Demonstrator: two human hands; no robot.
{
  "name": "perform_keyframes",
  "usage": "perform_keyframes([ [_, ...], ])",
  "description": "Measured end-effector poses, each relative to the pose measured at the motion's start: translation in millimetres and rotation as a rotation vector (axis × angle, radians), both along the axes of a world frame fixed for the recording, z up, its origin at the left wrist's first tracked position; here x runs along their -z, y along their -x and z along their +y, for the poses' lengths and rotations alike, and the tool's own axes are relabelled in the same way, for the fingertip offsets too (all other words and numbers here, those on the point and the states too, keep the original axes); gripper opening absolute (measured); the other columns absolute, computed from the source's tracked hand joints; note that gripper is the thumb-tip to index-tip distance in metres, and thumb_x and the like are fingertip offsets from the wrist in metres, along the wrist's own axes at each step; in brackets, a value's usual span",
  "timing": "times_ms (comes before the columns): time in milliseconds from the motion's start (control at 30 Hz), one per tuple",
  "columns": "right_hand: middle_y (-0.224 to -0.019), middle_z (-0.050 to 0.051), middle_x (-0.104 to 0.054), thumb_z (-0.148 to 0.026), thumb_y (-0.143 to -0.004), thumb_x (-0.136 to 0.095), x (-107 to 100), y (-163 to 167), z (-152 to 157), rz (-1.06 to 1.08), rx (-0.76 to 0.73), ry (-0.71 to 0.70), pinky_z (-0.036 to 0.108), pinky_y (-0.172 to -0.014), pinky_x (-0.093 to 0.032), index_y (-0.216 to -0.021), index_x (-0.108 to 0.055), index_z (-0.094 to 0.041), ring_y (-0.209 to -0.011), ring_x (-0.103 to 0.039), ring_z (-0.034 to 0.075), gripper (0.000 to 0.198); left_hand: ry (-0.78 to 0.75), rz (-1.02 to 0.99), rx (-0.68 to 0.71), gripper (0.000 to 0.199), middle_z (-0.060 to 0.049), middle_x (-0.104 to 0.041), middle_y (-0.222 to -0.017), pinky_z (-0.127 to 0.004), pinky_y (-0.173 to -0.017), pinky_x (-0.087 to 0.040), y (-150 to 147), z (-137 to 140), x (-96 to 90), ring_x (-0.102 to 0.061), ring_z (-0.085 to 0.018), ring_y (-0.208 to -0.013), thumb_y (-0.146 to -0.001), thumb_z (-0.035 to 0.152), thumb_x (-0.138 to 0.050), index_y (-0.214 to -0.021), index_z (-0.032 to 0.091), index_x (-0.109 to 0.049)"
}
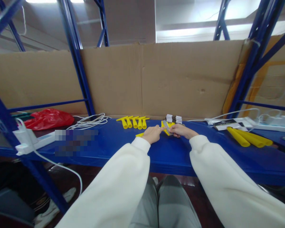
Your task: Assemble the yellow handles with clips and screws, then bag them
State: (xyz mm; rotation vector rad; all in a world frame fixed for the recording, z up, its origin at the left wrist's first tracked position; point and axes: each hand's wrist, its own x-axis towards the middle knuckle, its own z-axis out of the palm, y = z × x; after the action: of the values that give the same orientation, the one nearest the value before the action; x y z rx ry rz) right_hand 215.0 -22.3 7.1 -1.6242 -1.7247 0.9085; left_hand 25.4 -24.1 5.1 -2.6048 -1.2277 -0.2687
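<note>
My left hand (152, 134) is closed over a yellow T-shaped tool, apparently a scraper; its handle end (139, 135) pokes out on the left. The tool's wide yellow head (165, 128) shows past my fingertips. My right hand (181, 130) pinches a thin grey strip (167, 125) that lies across this head, and my left index finger reaches to the strip. Behind my right hand sits a stack of white bundles with dark bands (174, 119). Several more yellow T-shaped tools (133, 121) stand in a row left of my hands.
Yellow tapered tubes (249, 137) lie at the right beside a power strip (273, 126). On the left are a red plastic bag (51, 118), coiled white cable (92, 121) and another power strip (38, 144). Blue rack posts (77, 60) and a cardboard wall (180, 76) bound the blue shelf (123, 150).
</note>
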Motion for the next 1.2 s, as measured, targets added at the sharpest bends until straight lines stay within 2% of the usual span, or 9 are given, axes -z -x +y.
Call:
perform_keyframes([
  [67, -0.043, -0.005, -0.045, -0.027, -0.088, -0.061, 0, -3, 3, -0.026, 0.046, -0.036, 0.018, -0.041, -0.028, -0.062, -0.054, -0.018, -0.039, -0.036, 0.006, 0.028, 0.01, -0.016, -0.013, 0.06, -0.012, -0.063, -0.116, -0.035, -0.087, -0.053, 1, 1, 0.0, -0.07, -0.026, -0.099, -0.094, 0.012, -0.041, -0.15, 0.034, -0.043],
  [167, -0.048, -0.001, -0.052, -0.017, -0.084, -0.058, 0, -12, 11, -0.196, 0.225, -0.189, 0.02, -0.046, -0.034, -0.061, -0.06, -0.017, -0.046, -0.046, 0.01, 0.023, 0.022, -0.048, -0.043, 0.06, -0.012, -0.064, -0.117, -0.036, -0.088, -0.052, 2, 4, 0.2, -0.069, -0.027, -0.101, -0.094, 0.014, -0.042, -0.151, 0.033, -0.042],
  [233, -0.058, 0.004, -0.063, -0.013, -0.082, -0.058, 0, -20, 15, -0.348, 0.343, -0.309, 0.021, -0.053, -0.039, -0.067, -0.066, -0.016, -0.059, -0.058, 0.014, 0.017, 0.032, -0.074, -0.055, 0.058, -0.013, -0.065, -0.118, -0.037, -0.089, -0.052, 4, 6, 0.7, -0.069, -0.028, -0.103, -0.095, 0.017, -0.043, -0.151, 0.032, -0.043],
  [333, -0.079, 0.011, -0.074, -0.013, -0.082, -0.057, 1, -28, 20, -0.464, 0.415, -0.384, 0.023, -0.065, -0.045, -0.081, -0.073, -0.015, -0.079, -0.067, 0.02, 0.016, 0.051, -0.095, -0.059, 0.057, -0.013, -0.065, -0.12, -0.037, -0.09, -0.051, 5, 7, 1.5, -0.068, -0.028, -0.106, -0.095, 0.018, -0.044, -0.149, 0.033, -0.045],
  [567, -0.098, 0.013, -0.076, -0.009, -0.079, -0.058, 5, -25, 23, -0.556, 0.366, -0.313, 0.027, -0.078, -0.05, -0.09, -0.076, -0.017, -0.095, -0.07, 0.025, 0.023, 0.072, -0.088, -0.043, 0.057, -0.012, -0.066, -0.123, -0.037, -0.093, -0.05, 7, 9, 2.2, -0.066, -0.029, -0.112, -0.091, 0.015, -0.049, -0.145, 0.033, -0.051],
  [767, -0.104, 0.016, -0.075, -0.013, -0.083, -0.057, 8, -19, 24, -0.665, 0.328, -0.25, 0.028, -0.078, -0.05, -0.093, -0.077, -0.014, -0.099, -0.07, 0.026, 0.022, 0.066, -0.107, -0.052, 0.056, -0.01, -0.066, -0.12, -0.033, -0.093, -0.05, 8, 9, 1.8, -0.066, -0.026, -0.111, -0.091, 0.015, -0.05, -0.143, 0.033, -0.054],
  [933, -0.105, 0.014, -0.076, -0.022, -0.085, -0.062, 10, -14, 27, -0.687, 0.314, -0.255, 0.027, -0.079, -0.049, -0.099, -0.076, -0.017, -0.1, -0.07, 0.025, 0.02, 0.028, -0.101, -0.033, 0.056, -0.01, -0.064, -0.113, -0.032, -0.089, -0.051, 6, 4, -1.2, -0.066, -0.024, -0.105, -0.093, 0.013, -0.045, -0.144, 0.034, -0.053],
  [1100, -0.11, 0.021, -0.073, -0.026, -0.089, -0.059, 8, -2, 28, -0.737, 0.323, -0.221, 0.031, -0.081, -0.05, -0.103, -0.074, -0.013, -0.105, -0.069, 0.029, 0.025, -0.006, -0.075, 0.016, 0.057, -0.009, -0.062, -0.109, -0.032, -0.086, -0.051, 3, -1, -2.9, -0.067, -0.023, -0.1, -0.094, 0.011, -0.039, -0.144, 0.035, -0.053],
  [1200, -0.108, 0.022, -0.074, -0.025, -0.088, -0.059, 6, 3, 30, -0.712, 0.334, -0.221, 0.032, -0.08, -0.051, -0.103, -0.074, -0.013, -0.105, -0.069, 0.031, 0.025, -0.005, -0.073, 0.02, 0.058, -0.008, -0.062, -0.108, -0.032, -0.086, -0.051, 3, 0, -2.5, -0.066, -0.024, -0.1, -0.093, 0.011, -0.039, -0.144, 0.035, -0.052],
])
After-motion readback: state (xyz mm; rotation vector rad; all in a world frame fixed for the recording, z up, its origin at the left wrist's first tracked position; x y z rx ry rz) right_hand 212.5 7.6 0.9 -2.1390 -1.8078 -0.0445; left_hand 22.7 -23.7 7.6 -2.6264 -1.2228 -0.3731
